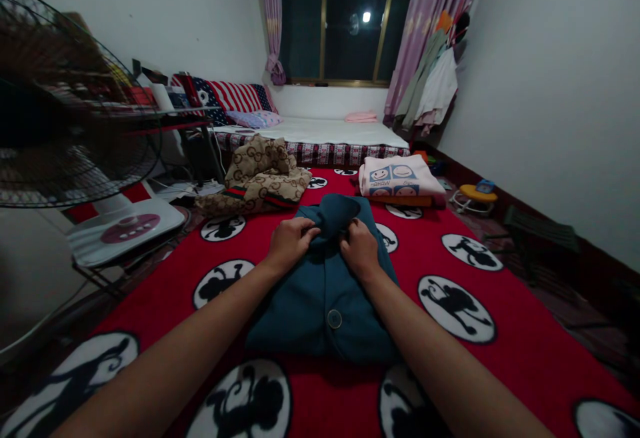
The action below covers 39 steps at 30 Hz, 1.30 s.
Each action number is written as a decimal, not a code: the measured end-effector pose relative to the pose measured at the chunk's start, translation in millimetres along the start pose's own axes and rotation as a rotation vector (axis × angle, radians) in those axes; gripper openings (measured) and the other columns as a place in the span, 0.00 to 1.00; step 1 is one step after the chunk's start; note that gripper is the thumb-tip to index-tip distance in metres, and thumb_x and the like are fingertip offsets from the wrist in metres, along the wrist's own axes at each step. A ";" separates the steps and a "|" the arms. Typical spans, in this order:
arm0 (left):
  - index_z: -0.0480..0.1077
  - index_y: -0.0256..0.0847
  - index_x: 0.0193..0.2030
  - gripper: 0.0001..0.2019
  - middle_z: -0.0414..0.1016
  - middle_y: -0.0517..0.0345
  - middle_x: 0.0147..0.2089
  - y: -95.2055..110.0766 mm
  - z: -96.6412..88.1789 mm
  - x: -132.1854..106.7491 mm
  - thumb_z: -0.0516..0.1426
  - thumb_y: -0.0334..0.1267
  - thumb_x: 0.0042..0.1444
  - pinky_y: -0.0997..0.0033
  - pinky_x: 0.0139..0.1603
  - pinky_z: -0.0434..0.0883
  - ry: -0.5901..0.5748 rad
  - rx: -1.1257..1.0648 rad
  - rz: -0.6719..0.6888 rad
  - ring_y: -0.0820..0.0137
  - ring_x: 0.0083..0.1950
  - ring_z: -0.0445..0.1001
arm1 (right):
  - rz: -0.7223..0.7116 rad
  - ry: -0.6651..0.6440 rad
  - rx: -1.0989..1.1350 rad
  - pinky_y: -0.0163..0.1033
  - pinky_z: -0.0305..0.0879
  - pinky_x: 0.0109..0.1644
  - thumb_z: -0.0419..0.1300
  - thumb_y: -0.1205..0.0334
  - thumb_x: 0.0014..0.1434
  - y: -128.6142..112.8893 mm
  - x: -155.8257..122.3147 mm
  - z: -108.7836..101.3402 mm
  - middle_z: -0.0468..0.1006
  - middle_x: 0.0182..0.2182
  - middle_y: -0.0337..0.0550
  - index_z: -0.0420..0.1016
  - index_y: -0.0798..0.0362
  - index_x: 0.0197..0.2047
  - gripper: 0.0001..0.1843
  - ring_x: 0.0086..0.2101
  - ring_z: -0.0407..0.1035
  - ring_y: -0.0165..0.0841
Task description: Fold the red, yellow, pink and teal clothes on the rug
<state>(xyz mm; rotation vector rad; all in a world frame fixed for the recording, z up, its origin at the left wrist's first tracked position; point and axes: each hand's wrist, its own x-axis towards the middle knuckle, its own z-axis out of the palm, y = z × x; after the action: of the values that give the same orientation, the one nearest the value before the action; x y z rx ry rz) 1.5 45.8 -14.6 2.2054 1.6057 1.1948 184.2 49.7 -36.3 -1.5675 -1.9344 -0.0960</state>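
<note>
A dark teal jacket lies folded into a rough rectangle on the red blanket, with a large round button near its front end. At its far end the collar stands up in a curve. My left hand pinches the left side of the collar between thumb and fingers. On the collar's right side, my right hand is closed with the fingers curled around the cloth. Both forearms reach in from the bottom of the view, either side of the jacket.
Beyond the jacket lie a crumpled brown patterned garment and, to the right, folded clothes topped by a pink printed one. A fan stands close at left, near a folding chair. A yellow stool is at right.
</note>
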 end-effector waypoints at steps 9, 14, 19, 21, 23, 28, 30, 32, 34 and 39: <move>0.76 0.36 0.21 0.12 0.76 0.51 0.21 -53.4 -5.9 23.6 0.57 0.38 0.49 0.72 0.27 0.60 -0.045 0.093 -0.415 0.63 0.27 0.73 | -0.031 -0.040 -0.002 0.41 0.57 0.48 0.53 0.61 0.61 3.2 0.8 2.2 0.77 0.44 0.46 0.77 0.52 0.41 0.11 0.46 0.65 0.38; 0.78 0.35 0.27 0.15 0.80 0.52 0.28 -49.5 -4.2 19.6 0.54 0.42 0.54 0.73 0.31 0.63 -0.004 0.058 -0.356 0.65 0.32 0.75 | -0.031 -0.031 0.106 0.37 0.58 0.47 0.51 0.58 0.64 -5.2 9.8 -3.4 0.77 0.42 0.44 0.77 0.52 0.40 0.14 0.44 0.68 0.34; 0.78 0.36 0.36 0.16 0.81 0.52 0.38 -29.9 -8.5 22.8 0.53 0.44 0.57 0.75 0.40 0.67 0.065 0.017 -0.247 0.66 0.38 0.77 | 0.096 -0.249 0.134 0.36 0.62 0.41 0.53 0.45 0.60 -31.4 36.2 -1.9 0.79 0.38 0.45 0.77 0.50 0.40 0.20 0.41 0.72 0.36; 0.78 0.37 0.37 0.15 0.81 0.51 0.38 -29.5 -10.3 24.4 0.53 0.43 0.57 0.73 0.42 0.67 0.090 0.083 -0.221 0.66 0.39 0.77 | 0.116 -0.361 0.068 0.37 0.63 0.39 0.58 0.50 0.55 -37.1 43.5 3.2 0.80 0.37 0.44 0.78 0.49 0.37 0.13 0.41 0.73 0.38; 0.78 0.38 0.35 0.13 0.80 0.50 0.37 -34.9 -12.8 24.9 0.55 0.42 0.57 0.71 0.44 0.68 0.056 0.201 -0.242 0.63 0.39 0.77 | 0.085 -0.370 0.000 0.37 0.64 0.40 0.58 0.58 0.53 -36.3 45.3 9.6 0.80 0.38 0.43 0.78 0.47 0.35 0.09 0.41 0.73 0.38; 0.75 0.35 0.44 0.12 0.75 0.43 0.46 -38.8 -23.6 19.1 0.56 0.33 0.53 0.64 0.50 0.68 0.030 0.345 -0.268 0.58 0.49 0.73 | 0.121 -0.365 -0.041 0.37 0.65 0.41 0.55 0.60 0.54 -24.6 39.5 18.3 0.80 0.38 0.42 0.77 0.47 0.36 0.10 0.41 0.74 0.37; 0.74 0.36 0.47 0.14 0.73 0.45 0.50 -23.5 -25.9 13.8 0.53 0.34 0.57 0.65 0.54 0.67 -0.001 0.353 -0.118 0.61 0.52 0.71 | 0.139 -0.384 -0.045 0.39 0.66 0.42 0.56 0.58 0.54 -25.3 41.0 16.6 0.80 0.40 0.45 0.76 0.49 0.40 0.12 0.42 0.74 0.40; 0.75 0.38 0.44 0.13 0.73 0.48 0.50 -1.6 -23.0 5.6 0.51 0.35 0.59 0.64 0.57 0.65 -0.159 0.368 0.077 0.63 0.52 0.71 | 0.156 -0.401 -0.077 0.41 0.66 0.43 0.58 0.56 0.52 -28.3 45.9 13.1 0.79 0.43 0.52 0.75 0.53 0.45 0.17 0.44 0.73 0.43; 0.76 0.38 0.45 0.13 0.73 0.48 0.53 18.2 -14.8 -5.0 0.51 0.35 0.60 0.59 0.62 0.61 -0.341 0.418 0.196 0.60 0.57 0.68 | 0.182 -0.431 -0.109 0.41 0.66 0.42 0.61 0.58 0.49 -30.2 52.0 9.2 0.78 0.43 0.57 0.75 0.57 0.45 0.20 0.44 0.73 0.44; 0.60 0.33 0.64 0.24 0.54 0.41 0.69 26.2 10.6 -25.0 0.47 0.37 0.62 0.50 0.68 0.51 -0.474 0.479 0.138 0.55 0.70 0.51 | 0.208 -0.348 0.034 0.36 0.64 0.37 0.56 0.62 0.50 -21.6 58.5 4.5 0.79 0.32 0.49 0.76 0.55 0.33 0.10 0.36 0.74 0.38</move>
<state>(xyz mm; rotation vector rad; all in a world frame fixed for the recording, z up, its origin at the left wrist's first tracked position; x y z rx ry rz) 25.2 16.9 -19.9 2.6474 1.6662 0.2650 157.8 95.4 -2.7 -1.8484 -1.9982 0.3146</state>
